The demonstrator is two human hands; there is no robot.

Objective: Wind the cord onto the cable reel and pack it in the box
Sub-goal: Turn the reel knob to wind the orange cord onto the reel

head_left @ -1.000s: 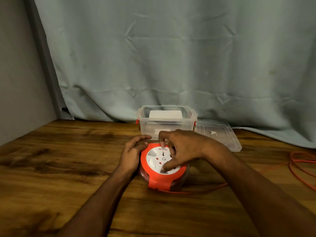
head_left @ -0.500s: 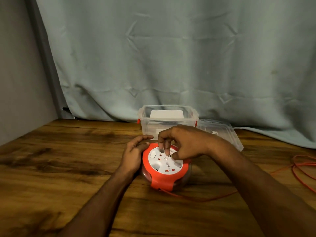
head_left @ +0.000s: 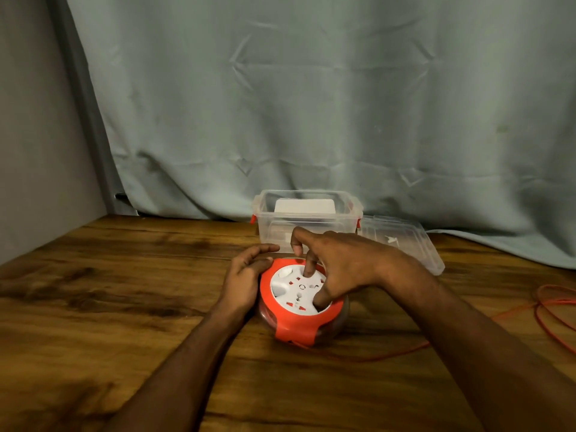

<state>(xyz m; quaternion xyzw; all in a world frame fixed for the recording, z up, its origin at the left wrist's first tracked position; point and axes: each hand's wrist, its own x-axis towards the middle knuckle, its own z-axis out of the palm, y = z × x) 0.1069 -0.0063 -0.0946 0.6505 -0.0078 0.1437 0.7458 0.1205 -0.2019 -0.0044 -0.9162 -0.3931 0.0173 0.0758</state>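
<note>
An orange and white round cable reel (head_left: 296,316) lies flat on the wooden table, socket face up. My left hand (head_left: 246,275) presses against its left side with fingers curled over the rim. My right hand (head_left: 336,263) rests on the white socket disc, a fingertip and the thumb pushed into its recesses. A thin orange cord (head_left: 405,350) runs from the reel's base to the right and ends in loose loops (head_left: 554,310) at the table's right edge. The clear plastic box (head_left: 311,213) stands open just behind the reel.
The box's clear lid (head_left: 402,244) lies flat to its right. A white object (head_left: 304,207) sits inside the box. A pale green curtain (head_left: 311,104) hangs behind the table, and a grey wall (head_left: 37,135) closes the left side.
My right hand has turned on the socket disc, its fingers shifting from the near side round to the far and right side. The cord on the table has drawn in. My left hand stays put.
</note>
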